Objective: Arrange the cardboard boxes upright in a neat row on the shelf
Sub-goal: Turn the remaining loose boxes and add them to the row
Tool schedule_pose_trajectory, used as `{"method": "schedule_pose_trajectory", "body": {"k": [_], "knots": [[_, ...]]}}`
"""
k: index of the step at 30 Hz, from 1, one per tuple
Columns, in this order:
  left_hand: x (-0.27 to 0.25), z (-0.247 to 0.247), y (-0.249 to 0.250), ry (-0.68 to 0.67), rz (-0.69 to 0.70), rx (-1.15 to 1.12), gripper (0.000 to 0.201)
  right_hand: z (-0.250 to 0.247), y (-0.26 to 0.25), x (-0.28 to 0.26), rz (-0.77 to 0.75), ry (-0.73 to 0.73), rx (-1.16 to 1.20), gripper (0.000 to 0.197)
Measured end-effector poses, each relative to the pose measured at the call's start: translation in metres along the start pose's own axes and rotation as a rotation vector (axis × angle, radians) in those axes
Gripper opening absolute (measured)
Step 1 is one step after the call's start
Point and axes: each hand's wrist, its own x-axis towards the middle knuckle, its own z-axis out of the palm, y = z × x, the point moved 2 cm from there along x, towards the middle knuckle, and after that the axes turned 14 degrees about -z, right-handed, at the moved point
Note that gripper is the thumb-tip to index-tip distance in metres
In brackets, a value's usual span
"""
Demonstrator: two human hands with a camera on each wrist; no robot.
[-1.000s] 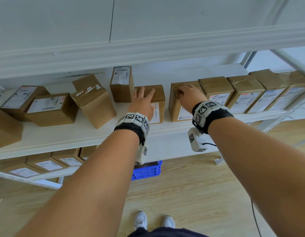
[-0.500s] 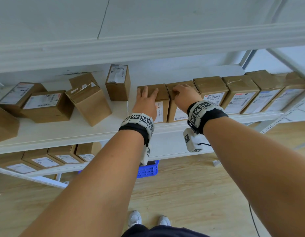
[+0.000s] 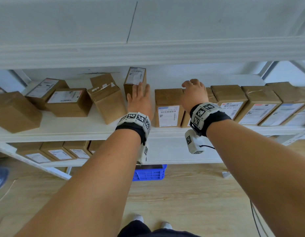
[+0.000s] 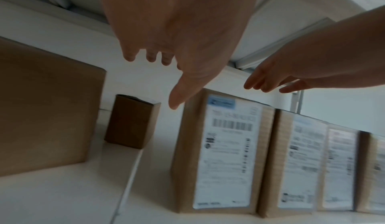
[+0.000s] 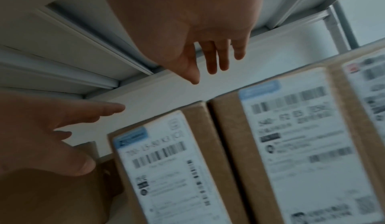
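Several labelled cardboard boxes stand upright in a row along the right of the white shelf. The row's left end box touches its neighbour. My left hand is open with fingers straight, just left of that end box and reaching towards a small upright box at the back. My right hand hovers over the row's second box with relaxed fingers, holding nothing.
Loose boxes fill the shelf's left side: a tilted one with an open flap, two lying flat, a big one. The upper shelf beam hangs close overhead. A lower shelf holds boxes; a blue crate sits on the floor.
Both hands have come off the two end boxes, which now stand together. My left hand moved left and back towards the small box; my right hand lifted above the row.
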Motion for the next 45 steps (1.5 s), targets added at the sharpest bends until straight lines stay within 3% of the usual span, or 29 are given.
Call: {"method": "schedule_pose_trajectory", "body": {"k": [6,10,20,27,31,38,45], "knots": [[0.021,-0.014,-0.055,0.134,-0.077,0.225,0.068,0.021,-0.063,0.021,-0.117,0.000,0.123,0.046],[0.036,-0.015,-0.091,0.192,-0.111,0.242,0.071,0.044,-0.104,0.035,-0.159,-0.032,0.138,0.040],[0.078,-0.004,-0.159,0.097,0.051,0.166,0.071,0.100,-0.162,0.062,-0.040,-0.134,0.140,0.048],[0.108,-0.004,-0.176,0.102,0.086,0.124,0.076,0.124,-0.169,0.083,0.067,-0.142,0.117,0.059],[0.121,-0.002,-0.186,0.127,0.102,0.130,0.077,0.134,-0.168,0.106,0.042,-0.151,0.084,0.065],[0.137,0.003,-0.194,0.162,0.096,0.113,0.083,0.150,-0.156,0.145,0.060,-0.302,0.040,0.086],[0.135,0.000,-0.185,0.171,0.042,0.166,0.085,0.160,-0.140,0.145,0.055,-0.275,0.118,0.084]]}}
